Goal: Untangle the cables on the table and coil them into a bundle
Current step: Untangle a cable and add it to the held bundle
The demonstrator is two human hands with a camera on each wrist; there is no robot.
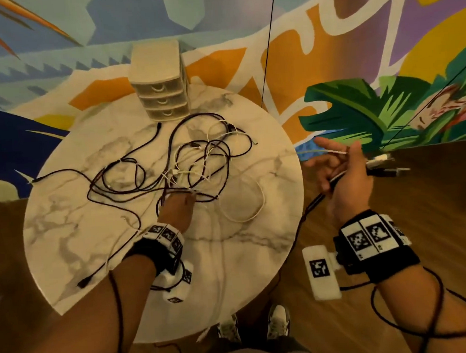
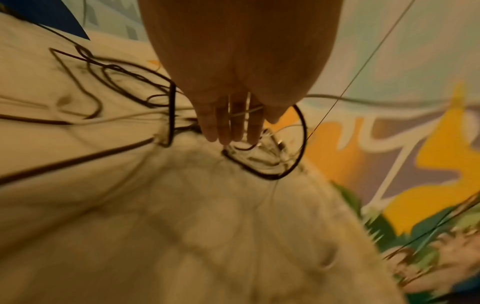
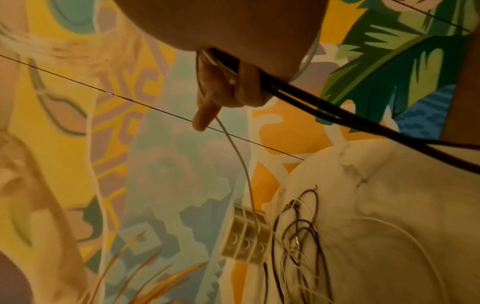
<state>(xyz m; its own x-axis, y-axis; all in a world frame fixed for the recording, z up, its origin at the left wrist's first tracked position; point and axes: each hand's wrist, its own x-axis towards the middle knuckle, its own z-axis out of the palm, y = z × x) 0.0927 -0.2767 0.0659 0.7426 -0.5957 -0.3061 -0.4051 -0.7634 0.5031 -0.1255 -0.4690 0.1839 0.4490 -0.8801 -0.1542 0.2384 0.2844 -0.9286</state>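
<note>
A tangle of black and white cables lies spread over the round marble table. My left hand reaches into the near side of it. In the left wrist view its fingers are straight, tips touching the tangled cables, and a white strand runs across between them. My right hand is off the table's right edge and grips a bunch of cable ends, whose plugs stick out to the right. The right wrist view shows black cables and a thin white cable running out of the right hand.
A small beige drawer unit stands at the table's far edge. A loose white loop lies right of my left hand. One black plug rests at the near left rim. A painted wall is behind, wooden floor around, and my shoes are below.
</note>
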